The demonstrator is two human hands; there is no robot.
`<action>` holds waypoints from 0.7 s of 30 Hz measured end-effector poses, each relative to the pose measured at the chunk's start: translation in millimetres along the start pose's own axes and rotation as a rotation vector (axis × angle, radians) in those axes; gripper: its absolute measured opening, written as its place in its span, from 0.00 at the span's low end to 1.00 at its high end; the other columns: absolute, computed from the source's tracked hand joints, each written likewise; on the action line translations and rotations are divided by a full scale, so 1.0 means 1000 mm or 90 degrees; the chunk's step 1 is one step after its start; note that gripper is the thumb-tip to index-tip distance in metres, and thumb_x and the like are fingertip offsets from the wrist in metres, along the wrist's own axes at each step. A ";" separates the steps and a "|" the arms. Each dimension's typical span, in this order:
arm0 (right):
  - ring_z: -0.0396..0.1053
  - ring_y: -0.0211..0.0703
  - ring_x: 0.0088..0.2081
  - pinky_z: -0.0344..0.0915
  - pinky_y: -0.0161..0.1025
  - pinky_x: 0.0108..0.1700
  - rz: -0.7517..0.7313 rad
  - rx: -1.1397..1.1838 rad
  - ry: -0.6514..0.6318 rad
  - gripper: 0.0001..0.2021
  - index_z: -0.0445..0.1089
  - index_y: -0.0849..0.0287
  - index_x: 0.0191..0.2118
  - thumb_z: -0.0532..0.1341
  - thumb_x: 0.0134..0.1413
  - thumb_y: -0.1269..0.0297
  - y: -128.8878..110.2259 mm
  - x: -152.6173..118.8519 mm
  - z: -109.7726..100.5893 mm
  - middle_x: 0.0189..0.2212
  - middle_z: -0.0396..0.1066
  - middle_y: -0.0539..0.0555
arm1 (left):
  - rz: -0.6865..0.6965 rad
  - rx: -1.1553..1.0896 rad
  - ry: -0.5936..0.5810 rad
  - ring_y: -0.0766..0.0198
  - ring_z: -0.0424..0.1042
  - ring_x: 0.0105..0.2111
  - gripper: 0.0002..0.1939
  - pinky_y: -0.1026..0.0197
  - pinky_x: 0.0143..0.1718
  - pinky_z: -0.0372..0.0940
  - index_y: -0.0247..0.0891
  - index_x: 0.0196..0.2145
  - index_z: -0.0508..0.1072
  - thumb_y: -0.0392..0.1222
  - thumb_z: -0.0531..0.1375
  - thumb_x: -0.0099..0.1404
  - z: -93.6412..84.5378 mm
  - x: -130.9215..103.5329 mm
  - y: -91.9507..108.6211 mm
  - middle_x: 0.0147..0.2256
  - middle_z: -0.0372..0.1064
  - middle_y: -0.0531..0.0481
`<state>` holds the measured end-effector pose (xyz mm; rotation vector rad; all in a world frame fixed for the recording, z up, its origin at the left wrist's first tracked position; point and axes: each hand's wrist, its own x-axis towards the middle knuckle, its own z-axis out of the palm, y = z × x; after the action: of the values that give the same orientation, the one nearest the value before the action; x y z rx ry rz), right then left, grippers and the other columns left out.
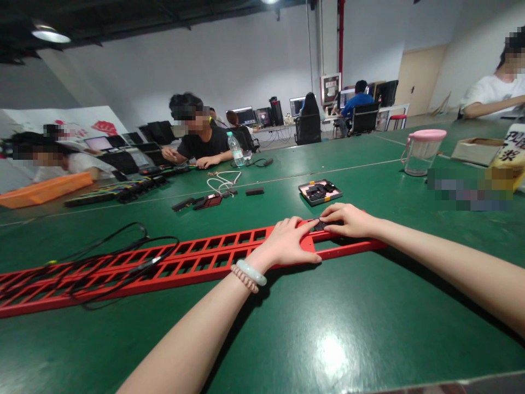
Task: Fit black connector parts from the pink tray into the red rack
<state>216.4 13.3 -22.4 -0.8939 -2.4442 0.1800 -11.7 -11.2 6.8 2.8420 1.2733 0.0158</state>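
A long red ladder-like frame [213,251] with rows of rectangular openings lies across the green table. My left hand [285,244], wearing a pale bangle and a beaded bracelet, rests spread on its right part. The thumb points along the near edge, and the index finger reaches a small black part [322,224] on the frame. Over the frame's right end, my right hand [348,220] is closed, its fingertips pinching that black part, which they partly hide. Just beyond my hands sits a shallow tray [314,201] holding several black pieces.
Black cables [123,268] lie over the frame's left half. Farther back are dark pieces [208,202], a white cord [223,182], a water bottle [235,150] and a pink-lidded cup [424,153]. An orange bin [45,189] stands left. Other people sit around the table.
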 end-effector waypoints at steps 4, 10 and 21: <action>0.67 0.45 0.43 0.62 0.42 0.47 -0.004 -0.003 0.001 0.13 0.74 0.61 0.42 0.57 0.53 0.62 0.000 0.000 0.000 0.41 0.71 0.59 | 0.006 -0.001 -0.001 0.49 0.57 0.47 0.47 0.51 0.47 0.53 0.53 0.61 0.44 0.71 0.53 0.48 0.000 0.000 0.000 0.51 0.53 0.47; 0.67 0.45 0.43 0.62 0.41 0.47 -0.004 0.007 0.008 0.13 0.74 0.60 0.41 0.57 0.54 0.62 -0.001 -0.001 -0.001 0.41 0.71 0.58 | 0.007 0.002 0.000 0.49 0.57 0.47 0.47 0.52 0.47 0.53 0.53 0.61 0.43 0.71 0.54 0.48 0.001 0.000 -0.001 0.51 0.53 0.47; 0.68 0.44 0.41 0.64 0.42 0.46 0.017 0.009 0.029 0.13 0.74 0.60 0.39 0.53 0.56 0.66 -0.001 0.002 0.003 0.40 0.71 0.58 | -0.013 -0.001 -0.014 0.50 0.56 0.47 0.47 0.53 0.48 0.52 0.53 0.61 0.44 0.68 0.57 0.48 -0.005 -0.002 0.004 0.50 0.54 0.47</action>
<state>213.6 14.0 -23.8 -0.9150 -2.3871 0.1834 -10.6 -15.0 11.6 2.8200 1.2974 -0.0163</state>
